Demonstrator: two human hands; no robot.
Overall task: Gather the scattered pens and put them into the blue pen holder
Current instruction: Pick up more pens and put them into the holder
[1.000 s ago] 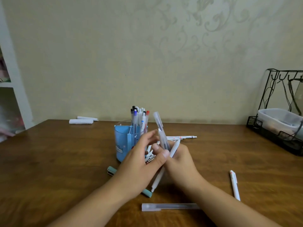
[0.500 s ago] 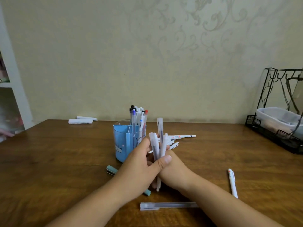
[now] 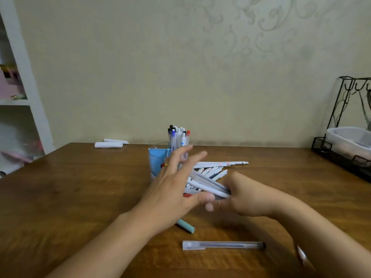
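The blue pen holder (image 3: 157, 159) stands mid-table with several pens upright in it. My right hand (image 3: 243, 195) grips a bundle of white and frosted pens (image 3: 208, 185), which lies tilted with its far end pointing left and up. My left hand (image 3: 176, 185) is spread with straight fingers in front of the holder, its palm against the bundle's far end. More white pens (image 3: 220, 164) lie on the table behind my hands. A clear pen (image 3: 222, 245) lies near the front edge, a teal pen (image 3: 185, 225) pokes out under my left hand, and a white pen (image 3: 301, 255) shows beside my right forearm.
A black wire rack (image 3: 341, 157) holding a clear plastic tub sits at the far right. Two white rolls (image 3: 109, 144) lie at the back left by the wall. A white shelf unit (image 3: 24, 87) stands left of the table.
The bundle has tipped from upright to lying nearly flat in my right hand. My left hand has let go of it and spread its fingers.
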